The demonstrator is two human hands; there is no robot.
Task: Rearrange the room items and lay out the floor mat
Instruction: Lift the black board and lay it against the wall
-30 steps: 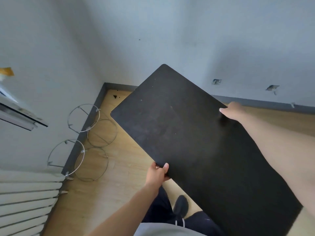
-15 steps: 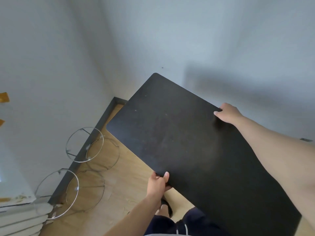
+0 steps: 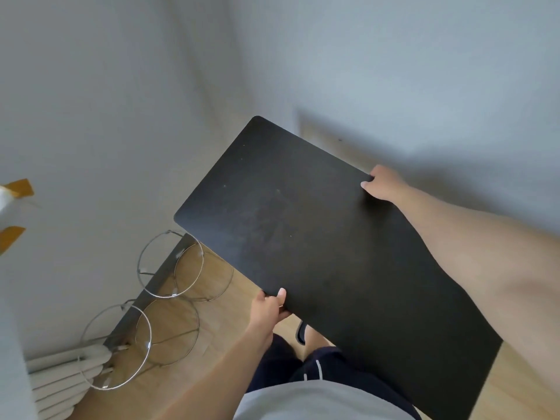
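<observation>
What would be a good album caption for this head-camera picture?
A person's left hand and right hand grip opposite edges of a black board, held above wire rings by the wall.

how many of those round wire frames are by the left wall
2. One wire frame stands against the baseboard, farther along the wall; the other wire frame sits nearer, beside the white radiator. More could be hidden under the black board.

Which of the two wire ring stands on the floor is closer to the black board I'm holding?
The farther wire stand, nearer the room corner: its rings reach under the black board. The other wire stand sits beside the white radiator, well clear of the board.
</observation>
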